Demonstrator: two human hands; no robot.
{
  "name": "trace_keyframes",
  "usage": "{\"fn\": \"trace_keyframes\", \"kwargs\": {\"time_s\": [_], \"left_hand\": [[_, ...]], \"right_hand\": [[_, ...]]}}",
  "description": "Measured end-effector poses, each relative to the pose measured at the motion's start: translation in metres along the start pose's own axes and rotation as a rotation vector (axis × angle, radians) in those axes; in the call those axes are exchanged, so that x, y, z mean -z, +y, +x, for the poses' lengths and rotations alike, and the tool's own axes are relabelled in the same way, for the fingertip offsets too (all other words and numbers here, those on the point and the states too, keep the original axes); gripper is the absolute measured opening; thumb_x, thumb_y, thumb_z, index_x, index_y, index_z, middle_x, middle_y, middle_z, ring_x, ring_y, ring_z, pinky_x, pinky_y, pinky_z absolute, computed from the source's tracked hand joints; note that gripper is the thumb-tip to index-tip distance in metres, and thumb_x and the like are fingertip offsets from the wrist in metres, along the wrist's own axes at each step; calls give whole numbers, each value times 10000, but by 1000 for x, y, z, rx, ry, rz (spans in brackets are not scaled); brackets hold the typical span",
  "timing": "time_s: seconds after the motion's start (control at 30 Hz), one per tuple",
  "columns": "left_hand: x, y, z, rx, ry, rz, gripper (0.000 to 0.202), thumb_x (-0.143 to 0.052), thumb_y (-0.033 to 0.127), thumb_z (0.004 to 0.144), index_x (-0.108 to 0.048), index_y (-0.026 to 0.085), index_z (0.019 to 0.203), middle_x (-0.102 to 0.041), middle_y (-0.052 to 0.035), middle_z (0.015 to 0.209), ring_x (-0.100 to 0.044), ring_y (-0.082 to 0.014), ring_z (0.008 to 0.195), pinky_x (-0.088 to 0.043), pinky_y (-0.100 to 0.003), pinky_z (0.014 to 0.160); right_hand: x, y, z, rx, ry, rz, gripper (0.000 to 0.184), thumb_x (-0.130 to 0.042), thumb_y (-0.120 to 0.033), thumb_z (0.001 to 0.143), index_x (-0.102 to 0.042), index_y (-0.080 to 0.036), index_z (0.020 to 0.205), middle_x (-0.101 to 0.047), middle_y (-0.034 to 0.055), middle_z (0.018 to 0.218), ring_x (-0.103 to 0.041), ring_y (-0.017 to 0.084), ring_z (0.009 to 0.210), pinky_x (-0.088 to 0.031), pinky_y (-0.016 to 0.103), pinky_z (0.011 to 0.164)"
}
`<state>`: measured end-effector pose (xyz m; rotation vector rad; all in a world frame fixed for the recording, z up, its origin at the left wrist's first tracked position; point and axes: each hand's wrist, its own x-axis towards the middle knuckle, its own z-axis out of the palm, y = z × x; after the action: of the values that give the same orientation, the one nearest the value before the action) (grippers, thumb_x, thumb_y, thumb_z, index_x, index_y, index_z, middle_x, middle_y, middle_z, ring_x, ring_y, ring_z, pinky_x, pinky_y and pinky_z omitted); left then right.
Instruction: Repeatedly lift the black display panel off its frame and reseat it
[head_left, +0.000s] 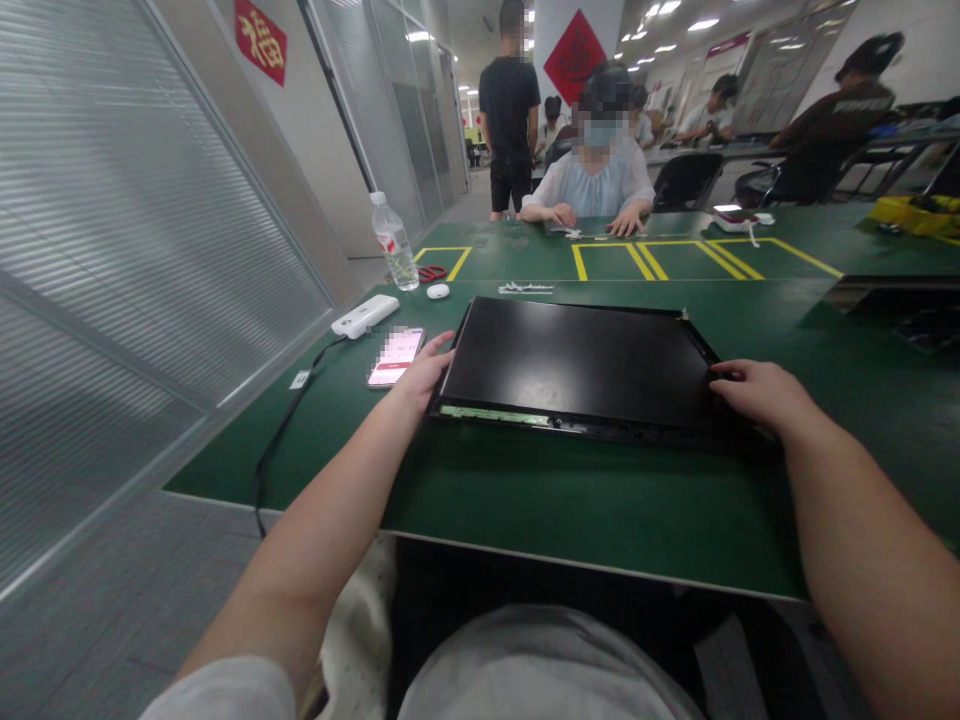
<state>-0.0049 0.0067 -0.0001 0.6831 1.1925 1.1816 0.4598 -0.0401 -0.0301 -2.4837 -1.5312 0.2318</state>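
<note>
A flat black display panel point(577, 360) lies on the green table point(570, 500) in front of me, with a strip of green circuit board showing along its near edge. My left hand point(421, 372) grips the panel's left edge, fingers curled over it. My right hand point(757, 392) holds the right edge, fingers closed on the rim.
A phone point(396, 357) with a lit screen lies just left of my left hand. Beyond it are a white power strip point(365, 315) with a black cable, a water bottle point(393, 243), red scissors point(430, 272) and small screws point(525, 288). A person sits across the table.
</note>
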Motion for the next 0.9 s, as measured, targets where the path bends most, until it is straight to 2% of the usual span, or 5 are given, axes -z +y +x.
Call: {"fn": "trace_keyframes", "kwargs": {"time_s": [0.2, 0.43, 0.63, 0.73, 0.9], "left_hand": [[3, -2, 4, 13, -30, -35, 722, -815, 53, 757, -557, 208, 1412, -795, -53, 904, -688, -140, 524, -585, -246, 520], [0, -4, -1, 1, -44, 13, 487, -848, 127, 767, -703, 132, 1231, -790, -70, 794, -717, -163, 557, -586, -237, 539], [-3, -2, -7, -8, -40, 129, 403, -720, 23, 765, -757, 130, 1152, -775, -60, 707, -688, -161, 500, -543, -224, 457], [-3, -2, -5, -38, -22, 147, 401, -690, 40, 754, -771, 140, 1133, -776, -62, 717, -722, -190, 573, -562, -242, 491], [3, -6, 2, -111, 47, 217, 241, -809, 176, 724, -789, 132, 960, -781, -85, 779, -738, -212, 709, -605, -289, 635]], "right_hand": [[0, -1, 0, -11, -19, -27, 521, -555, -369, 811, -720, -203, 1277, -720, 147, 1163, -675, 307, 1037, -536, 388, 832], [-5, 3, 5, 12, 15, -35, 514, -565, -375, 797, -728, -205, 1254, -724, 142, 1158, -682, 301, 1014, -543, 384, 816], [1, -2, 0, 8, -12, -24, 521, -581, -361, 797, -720, -183, 1267, -721, 157, 1167, -682, 324, 1030, -549, 415, 829], [2, -5, -4, -8, -2, -20, 510, -591, -359, 798, -727, -190, 1259, -716, 156, 1187, -678, 322, 1059, -547, 408, 841], [3, -6, -4, -17, -12, -24, 520, -580, -368, 813, -719, -193, 1282, -709, 147, 1209, -671, 316, 1089, -541, 399, 872]]}}
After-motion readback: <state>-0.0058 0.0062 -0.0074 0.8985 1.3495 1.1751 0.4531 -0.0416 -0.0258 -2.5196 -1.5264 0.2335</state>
